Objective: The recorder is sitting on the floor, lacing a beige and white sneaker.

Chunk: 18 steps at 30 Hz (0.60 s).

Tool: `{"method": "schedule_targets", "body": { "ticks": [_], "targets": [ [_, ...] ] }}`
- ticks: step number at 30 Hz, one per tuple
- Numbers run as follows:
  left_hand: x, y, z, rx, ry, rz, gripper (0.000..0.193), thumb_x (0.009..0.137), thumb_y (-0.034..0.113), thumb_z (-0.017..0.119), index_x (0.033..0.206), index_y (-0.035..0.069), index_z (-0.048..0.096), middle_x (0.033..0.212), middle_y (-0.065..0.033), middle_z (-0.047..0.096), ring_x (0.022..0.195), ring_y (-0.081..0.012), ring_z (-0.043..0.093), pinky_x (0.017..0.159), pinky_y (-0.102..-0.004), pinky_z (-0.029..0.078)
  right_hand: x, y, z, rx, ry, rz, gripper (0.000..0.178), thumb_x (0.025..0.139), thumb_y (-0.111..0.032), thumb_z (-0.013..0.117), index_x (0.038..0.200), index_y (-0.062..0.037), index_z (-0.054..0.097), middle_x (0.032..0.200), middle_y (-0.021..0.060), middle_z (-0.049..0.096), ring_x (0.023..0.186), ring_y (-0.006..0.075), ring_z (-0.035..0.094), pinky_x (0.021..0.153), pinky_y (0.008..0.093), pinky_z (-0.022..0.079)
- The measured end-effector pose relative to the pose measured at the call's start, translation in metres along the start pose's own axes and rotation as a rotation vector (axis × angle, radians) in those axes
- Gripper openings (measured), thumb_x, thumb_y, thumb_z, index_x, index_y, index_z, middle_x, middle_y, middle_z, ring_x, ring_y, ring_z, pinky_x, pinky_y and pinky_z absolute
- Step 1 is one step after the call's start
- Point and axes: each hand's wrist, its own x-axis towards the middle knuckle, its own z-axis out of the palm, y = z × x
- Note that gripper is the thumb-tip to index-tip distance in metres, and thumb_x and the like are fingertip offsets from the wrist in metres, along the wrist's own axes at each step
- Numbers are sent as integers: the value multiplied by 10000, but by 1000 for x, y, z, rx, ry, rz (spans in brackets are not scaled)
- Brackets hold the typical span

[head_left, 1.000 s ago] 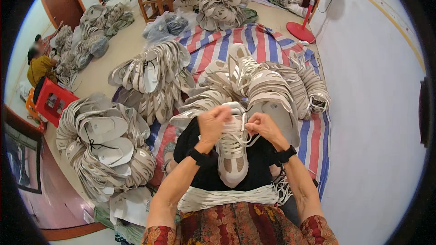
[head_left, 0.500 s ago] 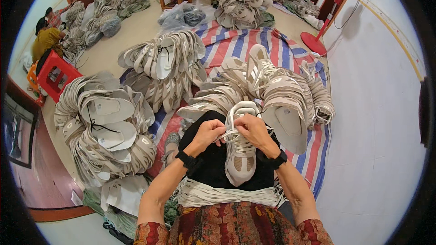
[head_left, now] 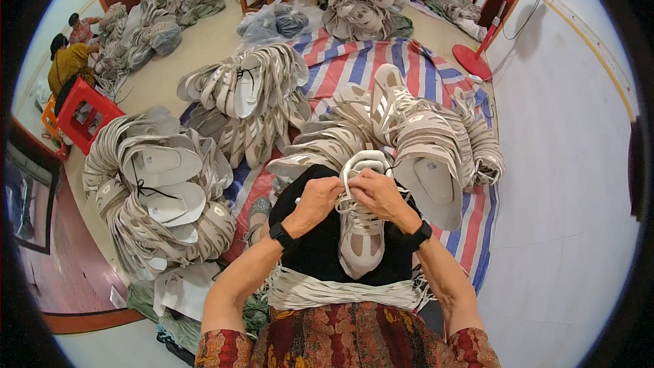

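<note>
A beige and white shoe upper [head_left: 362, 259] lies on the black cloth [head_left: 317, 252] over my lap, toe toward me. My left hand [head_left: 320, 201] is at the left side of its opening, fingers closed in a pinch on a white shoelace [head_left: 346, 207]. Across the tongue reaches my right hand [head_left: 379, 195], its fingertips also pinched on the lace beside the upper eyelets. The two hands nearly meet; the exact grip of the fingertips is partly hidden. Lower down, lace rows cross the front of the upper. A bundle of loose white laces [head_left: 340, 293] lies across my waist.
Stacked shoe uppers [head_left: 429, 140] lie just beyond my lap on a striped sheet [head_left: 470, 232]. More tied stacks [head_left: 160, 197] stand at the left, near a red stool [head_left: 88, 112]. A white wall [head_left: 558, 197] bounds the right. Two people sit far left.
My left hand has moved slightly right and up, closer to the shoe's opening and my right hand. The right hand stays nearly in place at the eyelets.
</note>
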Motion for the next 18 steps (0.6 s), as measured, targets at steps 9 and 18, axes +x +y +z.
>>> {"method": "schedule_targets", "body": {
  "ticks": [9,18],
  "targets": [
    [-3,5,-8,42,-73,-105,79,787,5,518,782,-3,440,619,-62,566,563,-135,595,437,-248,469,2,10,-14,-558,196,-190,107,712,-119,583,682,-69,493,678,95,486,567,292,506,506,391,408],
    [20,41,-19,-35,-47,-513,159,806,115,577,809,2,465,593,-107,539,458,-192,547,400,-299,436,-61,22,-81,-583,530,411,218,747,-140,591,940,-56,532,791,129,561,679,298,549,591,387,434]
  ]
}}
